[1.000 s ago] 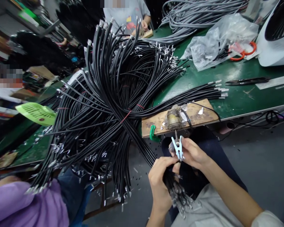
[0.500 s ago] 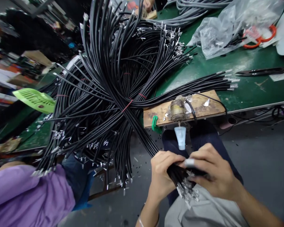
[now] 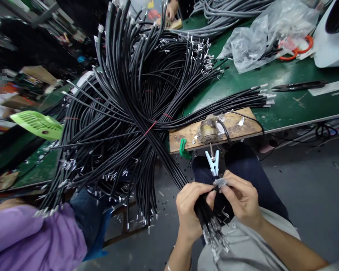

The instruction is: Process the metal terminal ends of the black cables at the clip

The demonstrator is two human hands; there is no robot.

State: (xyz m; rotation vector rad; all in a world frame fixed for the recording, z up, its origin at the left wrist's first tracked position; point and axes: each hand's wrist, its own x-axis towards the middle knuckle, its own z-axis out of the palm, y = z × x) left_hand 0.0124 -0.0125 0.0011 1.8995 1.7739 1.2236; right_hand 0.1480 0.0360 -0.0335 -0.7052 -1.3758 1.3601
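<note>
My left hand [image 3: 188,207] is closed around a bundle of black cables [image 3: 175,171], whose silvery ends [image 3: 214,235] fan out below it. Its thumb and forefinger reach a single cable beside the bundle. My right hand [image 3: 241,195] pinches a small crumpled silvery-grey piece [image 3: 220,183] at that cable, and both sets of fingertips nearly meet there. Just above hangs a light blue clothes peg [image 3: 214,167], fixed on the metal shaft of a round, tape-wrapped motor-like device [image 3: 209,130]. The device sits on a wooden board [image 3: 241,124] at the table edge.
A large heap of black cables [image 3: 121,75] with red ties covers the table's left. Orange-handled scissors [image 3: 295,52], a clear plastic bag [image 3: 247,49] and dark snips [image 3: 299,86] lie right. A green clamp [image 3: 184,148] grips the board. A person in purple [image 3: 45,233] sits left.
The peg has turned, showing its V-shaped side instead of its flat face. My right hand has moved up and left, bringing the silvery-grey piece just below the peg. The view has shifted slightly.
</note>
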